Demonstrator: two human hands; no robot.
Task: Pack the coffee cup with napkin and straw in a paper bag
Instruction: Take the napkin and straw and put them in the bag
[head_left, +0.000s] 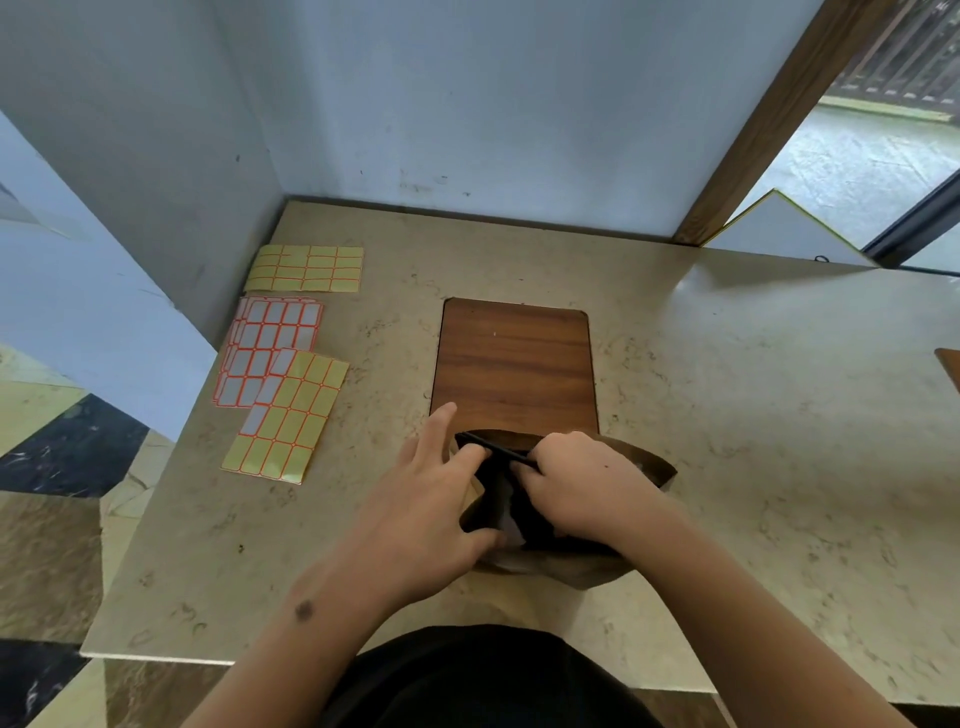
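Observation:
A brown paper bag (644, 462) stands open on the beige counter, just in front of me. My left hand (431, 509) grips the bag's left edge, thumb at its near rim. My right hand (576, 483) reaches into the bag's mouth, pinching a thin black straw (493, 446) that lies across the opening. Something white, perhaps the napkin (508, 525), shows deep inside between my hands. The coffee cup is hidden inside the dark bag.
A wooden board (514, 364) lies just beyond the bag. Sheets of yellow and white-and-orange stickers (280, 364) are spread on the counter's left part. Walls close off the back and left; the counter's left edge (156, 493) drops to the floor.

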